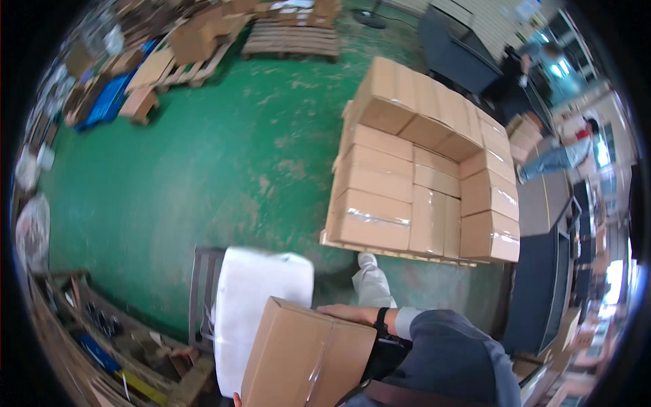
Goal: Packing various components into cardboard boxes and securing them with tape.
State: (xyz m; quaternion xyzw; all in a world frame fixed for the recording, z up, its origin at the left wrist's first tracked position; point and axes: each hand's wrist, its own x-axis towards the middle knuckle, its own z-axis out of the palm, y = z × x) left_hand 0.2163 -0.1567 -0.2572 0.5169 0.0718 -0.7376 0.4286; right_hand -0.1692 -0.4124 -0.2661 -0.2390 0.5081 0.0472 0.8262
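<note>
A taped cardboard box (288,349) is held tilted in front of my body, between my two hands. My right hand (347,313) lies along its far right edge, a dark band around the wrist. At the lower edge of the view, only the fingertips of my left hand (237,399) show, pressed on the box's left side; the rest is hidden. Beside and partly behind the box is a white wrapped bundle (261,278). Ahead to the right, similar cardboard boxes (373,215) are stacked on a wooden pallet (329,239), higher along the back and right side.
My foot (367,260) is close to the pallet's near edge. A dark workbench (536,292) runs along the right, where two people (569,154) stand farther back. Pallets (290,42) and loose cardboard line the far left; a wooden crate (135,353) holds odds and ends at lower left.
</note>
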